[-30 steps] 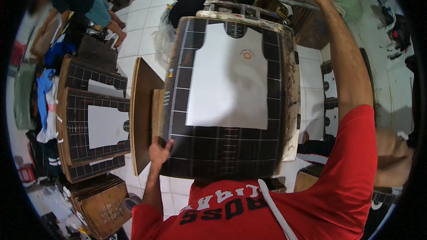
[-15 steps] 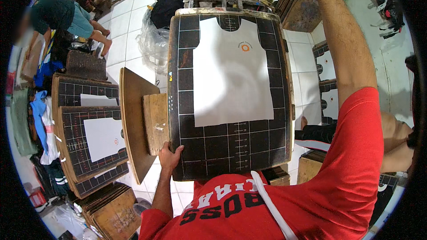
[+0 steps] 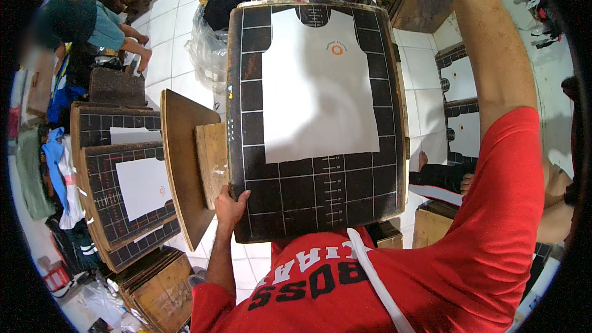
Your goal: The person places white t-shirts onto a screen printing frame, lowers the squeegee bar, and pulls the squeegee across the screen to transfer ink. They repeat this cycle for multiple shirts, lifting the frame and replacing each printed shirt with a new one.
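In front of me lies a black board (image 3: 308, 194) with white grid lines and a ruler-like scale down its middle. A white sleeveless shirt panel (image 3: 317, 98) rests flat on it, its neck cutout at the far end. A small orange ring-shaped print (image 3: 337, 50) sits on the panel's upper right. My left hand (image 3: 230, 206) grips the board's near left edge, thumb on the side of the top, the other fingers partly hidden. My right forearm stretches up past the far right; that hand lies beyond the picture's top edge.
Gridded boards with white panels (image 3: 142, 188) are stacked at left, beside a tilted wooden board (image 3: 185, 166). More paneled boards (image 3: 461, 129) stand at right, near another person's leg (image 3: 438, 179). A person (image 3: 102, 28) bends at far left. Clear plastic (image 3: 206, 55) lies beyond.
The board and panel appear slightly higher in the picture as the view shifts. The pale surface along the top edge has mostly left view. My left hand stays on the board's edge.
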A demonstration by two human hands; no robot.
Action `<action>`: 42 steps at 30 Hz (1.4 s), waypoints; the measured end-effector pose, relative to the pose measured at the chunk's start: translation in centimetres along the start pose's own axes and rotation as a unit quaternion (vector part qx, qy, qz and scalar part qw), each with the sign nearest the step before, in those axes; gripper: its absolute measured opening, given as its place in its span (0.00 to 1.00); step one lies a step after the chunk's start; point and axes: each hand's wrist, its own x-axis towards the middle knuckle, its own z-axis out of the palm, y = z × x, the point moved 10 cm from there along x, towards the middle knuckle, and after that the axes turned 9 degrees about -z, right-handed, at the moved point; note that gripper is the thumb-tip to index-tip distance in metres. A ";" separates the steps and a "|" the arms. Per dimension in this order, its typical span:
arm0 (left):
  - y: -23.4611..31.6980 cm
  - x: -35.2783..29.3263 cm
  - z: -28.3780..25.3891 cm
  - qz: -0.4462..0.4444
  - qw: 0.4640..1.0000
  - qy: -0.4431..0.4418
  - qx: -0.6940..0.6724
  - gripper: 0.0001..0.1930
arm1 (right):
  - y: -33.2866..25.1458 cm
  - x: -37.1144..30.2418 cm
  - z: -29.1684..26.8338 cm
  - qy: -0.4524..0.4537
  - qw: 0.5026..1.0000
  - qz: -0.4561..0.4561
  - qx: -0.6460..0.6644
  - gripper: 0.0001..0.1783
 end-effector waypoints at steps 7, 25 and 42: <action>-3.7 1.5 2.9 -0.095 0.994 -0.018 0.057 0.32 | -0.5 0.6 -0.5 0.005 1.000 -0.009 0.005 0.32; 41.4 22.7 6.6 0.328 0.919 0.203 0.076 0.46 | 0.1 2.4 -1.8 -0.018 0.999 0.012 0.030 0.43; 52.7 32.1 18.0 0.245 0.942 0.091 0.209 0.44 | -0.3 8.9 0.3 -0.022 0.983 -0.181 -0.012 0.34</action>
